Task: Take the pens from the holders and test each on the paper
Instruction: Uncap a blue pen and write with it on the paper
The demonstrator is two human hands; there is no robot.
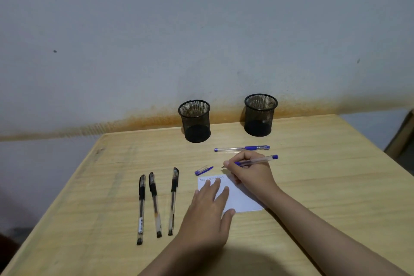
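Note:
My right hand (pixel 248 169) grips an uncapped blue pen (pixel 264 159), its tip at the top right corner of the white paper (pixel 243 199), where scribbles show along the top edge. My left hand (pixel 208 210) lies flat on the paper, fingers spread. The pen's blue cap (pixel 203 170) lies just above the paper. A second blue pen (pixel 242 148), capped, lies behind my right hand. Three capped black pens (pixel 141 208) (pixel 155 204) (pixel 173 200) lie side by side to the left. Two black mesh holders (pixel 195 121) (pixel 259 115) stand at the back, with no pens showing in them.
The wooden table (pixel 324 186) meets a grey wall at the back, with its left and right edges in view. A brown piece of furniture (pixel 403 139) stands beyond the table's right edge.

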